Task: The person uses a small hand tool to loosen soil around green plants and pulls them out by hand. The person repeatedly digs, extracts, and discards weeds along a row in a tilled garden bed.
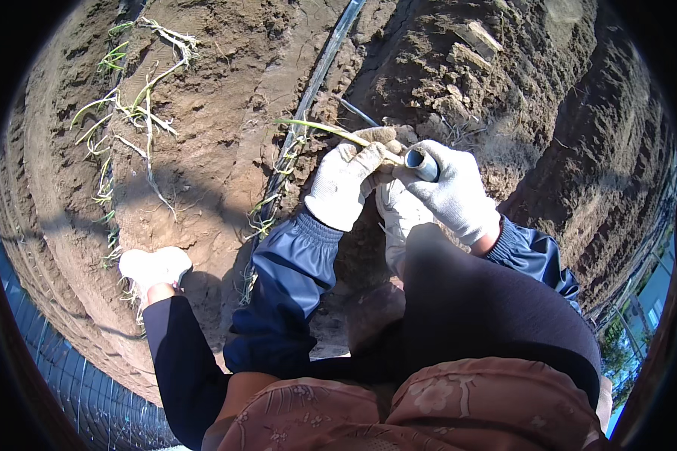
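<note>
My left hand [341, 183], in a white knitted glove with soiled fingertips, pinches a thin green onion-like seedling [330, 129]. Its leaf end points left, and the pale end reaches toward the tube. My right hand [457, 186], gloved the same way, grips a grey tube [423, 163] whose round hollow end faces up; the glove and fingers hide the rest of it. Both hands nearly meet above a white laced shoe [400, 211]. A thin bluish rod [360, 113] sticks out of the soil just beyond my left fingers; whether it joins the tube I cannot tell.
A black drip hose [319, 73] runs along the bed, with small seedlings [264, 217] beside it. Uprooted seedlings [146, 113] lie loose on the soil at left. My dark-clad knee [457, 293] rises close under my right hand. Another white shoe [155, 266] rests at left. Clods [474, 48] cover the right ridge.
</note>
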{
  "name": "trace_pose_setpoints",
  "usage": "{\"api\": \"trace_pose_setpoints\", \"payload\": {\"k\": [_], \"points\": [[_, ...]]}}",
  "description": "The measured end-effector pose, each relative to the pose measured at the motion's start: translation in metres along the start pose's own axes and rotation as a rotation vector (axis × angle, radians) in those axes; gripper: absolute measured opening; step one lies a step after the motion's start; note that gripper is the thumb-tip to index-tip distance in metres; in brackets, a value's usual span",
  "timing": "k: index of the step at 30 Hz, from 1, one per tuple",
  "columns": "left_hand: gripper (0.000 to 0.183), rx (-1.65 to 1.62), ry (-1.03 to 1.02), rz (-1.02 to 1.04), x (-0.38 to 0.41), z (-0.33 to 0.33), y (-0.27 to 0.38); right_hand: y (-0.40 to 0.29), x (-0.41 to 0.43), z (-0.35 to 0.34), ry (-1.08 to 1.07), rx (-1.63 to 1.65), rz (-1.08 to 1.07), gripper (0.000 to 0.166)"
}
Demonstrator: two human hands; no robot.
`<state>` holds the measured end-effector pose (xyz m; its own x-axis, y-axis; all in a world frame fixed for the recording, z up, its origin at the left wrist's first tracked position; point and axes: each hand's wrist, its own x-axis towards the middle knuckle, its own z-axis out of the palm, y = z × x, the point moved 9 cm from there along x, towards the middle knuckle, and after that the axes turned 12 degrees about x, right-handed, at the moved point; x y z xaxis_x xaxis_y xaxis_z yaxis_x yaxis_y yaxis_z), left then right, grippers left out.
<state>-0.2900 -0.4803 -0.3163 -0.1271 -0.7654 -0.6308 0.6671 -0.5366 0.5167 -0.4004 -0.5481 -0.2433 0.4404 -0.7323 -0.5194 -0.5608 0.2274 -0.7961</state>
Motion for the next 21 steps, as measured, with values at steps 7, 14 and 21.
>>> {"api": "trace_pose_setpoints", "payload": {"k": [7,14,21], "points": [[0.015,0.006,0.268,0.283,0.025,-0.096,0.075,0.007,-0.004,-0.015,0.097,0.001,-0.024,0.031],[0.021,0.664,0.556,0.040,0.077,-0.232,0.076,-0.007,0.001,-0.009,0.049,-0.021,-0.114,0.028],[0.015,0.562,0.558,-0.126,0.131,-0.275,-0.017,-0.008,-0.002,-0.001,-0.087,-0.055,-0.147,0.029]]}}
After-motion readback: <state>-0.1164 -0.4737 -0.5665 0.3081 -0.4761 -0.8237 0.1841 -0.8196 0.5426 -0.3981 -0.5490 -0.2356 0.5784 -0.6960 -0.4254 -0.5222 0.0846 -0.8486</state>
